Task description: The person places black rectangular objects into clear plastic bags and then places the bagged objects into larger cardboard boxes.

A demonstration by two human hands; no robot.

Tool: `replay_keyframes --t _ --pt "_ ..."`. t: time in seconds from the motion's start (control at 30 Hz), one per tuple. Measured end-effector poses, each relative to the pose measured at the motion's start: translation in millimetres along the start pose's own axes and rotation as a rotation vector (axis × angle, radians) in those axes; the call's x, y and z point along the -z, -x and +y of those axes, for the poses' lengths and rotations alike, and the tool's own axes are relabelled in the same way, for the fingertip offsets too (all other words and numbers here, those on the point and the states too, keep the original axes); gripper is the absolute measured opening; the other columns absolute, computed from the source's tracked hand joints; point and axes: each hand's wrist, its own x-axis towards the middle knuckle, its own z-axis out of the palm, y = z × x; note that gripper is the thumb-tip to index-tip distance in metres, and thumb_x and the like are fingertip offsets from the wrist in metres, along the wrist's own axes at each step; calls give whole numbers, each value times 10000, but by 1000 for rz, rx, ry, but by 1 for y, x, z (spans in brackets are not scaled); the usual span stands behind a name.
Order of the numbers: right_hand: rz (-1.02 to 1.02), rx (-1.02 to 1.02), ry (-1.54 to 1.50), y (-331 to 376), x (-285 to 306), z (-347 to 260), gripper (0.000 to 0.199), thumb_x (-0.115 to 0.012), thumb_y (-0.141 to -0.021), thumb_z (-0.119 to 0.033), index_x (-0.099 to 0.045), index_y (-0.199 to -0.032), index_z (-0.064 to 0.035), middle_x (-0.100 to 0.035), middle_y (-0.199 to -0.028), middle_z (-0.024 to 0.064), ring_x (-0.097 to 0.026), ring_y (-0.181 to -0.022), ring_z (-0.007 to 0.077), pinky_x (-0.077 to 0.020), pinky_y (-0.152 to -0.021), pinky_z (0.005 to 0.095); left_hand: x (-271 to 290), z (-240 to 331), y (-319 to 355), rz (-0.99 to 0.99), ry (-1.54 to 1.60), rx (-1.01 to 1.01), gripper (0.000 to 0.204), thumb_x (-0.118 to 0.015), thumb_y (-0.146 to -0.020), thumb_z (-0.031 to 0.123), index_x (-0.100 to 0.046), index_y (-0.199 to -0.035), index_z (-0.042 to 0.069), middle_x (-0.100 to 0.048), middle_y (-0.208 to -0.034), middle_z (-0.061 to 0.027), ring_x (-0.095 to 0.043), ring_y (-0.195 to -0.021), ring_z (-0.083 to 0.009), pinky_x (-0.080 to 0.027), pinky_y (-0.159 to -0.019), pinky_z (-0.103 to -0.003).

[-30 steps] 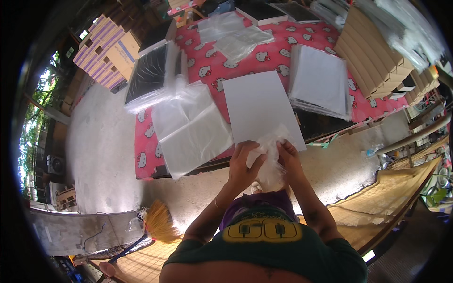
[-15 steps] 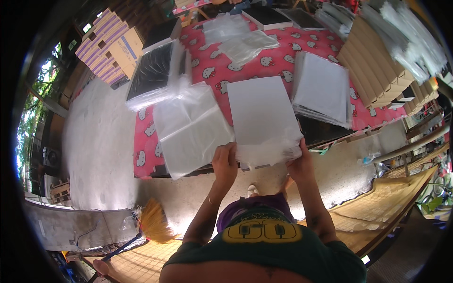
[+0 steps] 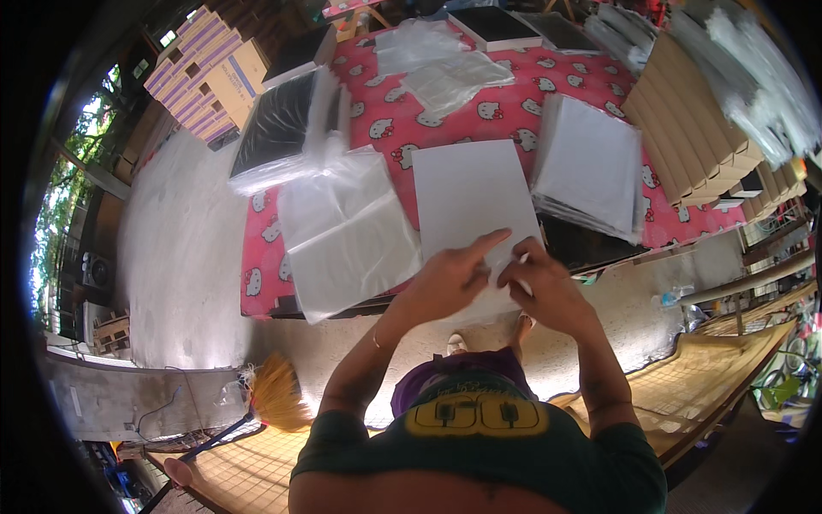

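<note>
A flat white rectangular panel [image 3: 469, 188] lies before me at the table's near edge, with clear plastic at its near end. Over that end is my left hand [image 3: 449, 283], its index finger stretched across the white surface and its other fingers bent. Close beside it, my right hand [image 3: 552, 291] has its fingers curled toward the thumb; whatever is between them is too small to make out. Left of the panel, clear plastic bags [image 3: 347, 231] lie flat. To its right is a stack of white sheets in clear plastic [image 3: 589, 163].
The table wears a pink patterned cover [image 3: 390, 107]. Black plastic-wrapped flat boxes [image 3: 278, 124] stand at the left, and folded brown cartons [image 3: 685, 120] at the right. Stacked cartons [image 3: 210, 81] rise beyond the left side. A broom [image 3: 278, 394] rests at lower left.
Both hands have left the panel's near corners and come together over its near end. The bunched plastic there now looks flatter, and the left index finger has stretched out.
</note>
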Motion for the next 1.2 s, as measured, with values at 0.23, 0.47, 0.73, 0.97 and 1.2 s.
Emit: replay_keyframes --t 0.23,0.47,0.73,0.97,1.2 --pt "379 -310 499 -1 34 82 175 -702 -737 -124 -695 -907 -84 -498 -1176 110 -608 -938 332 -533 -745 403 1 -6 -15 276 -454 -71 237 -546 -844 56 -649 -1056 28 -625 -877 -148 -578 -615 -310 -483 -604 -431" --pt "356 -167 394 10 71 76 298 -723 -760 -316 -698 -874 -41 -591 -1016 95 -620 -923 297 -526 -723 408 22 -42 -5 455 -560 264 340 -619 -878 336 -664 -990 18 -578 -1145 -224 -624 -935 -399 -508 -794 -450" --pt "2 -163 -759 22 36 119 318 -635 -857 -313 -656 -994 -27 -616 -997 108 -618 -938 245 -499 -770 390 37 -24 53 127 1200 -139 215 -662 -839 143 -618 -992 0 -632 -916 -147 -616 -793 -290 -477 -677 -407" --pt "-136 -275 -1105 47 11 80 449 -628 -898 -309 -539 -1224 -14 -634 -1020 58 -593 -926 150 -468 -841 306 28 -29 42 158 473 -219 245 -619 -903 258 -587 -958 21 -621 -829 -57 -615 -752 -175 -495 -663 -360" --pt "137 74 -1907 27 10 61 277 -574 -947 -307 -558 -1022 -40 -516 -728 2 -473 -663 99 -418 -614 265 30 -38 46 -314 345 79 215 -554 -948 259 -621 -922 57 -654 -872 -77 -635 -803 -165 -534 -782 -363"
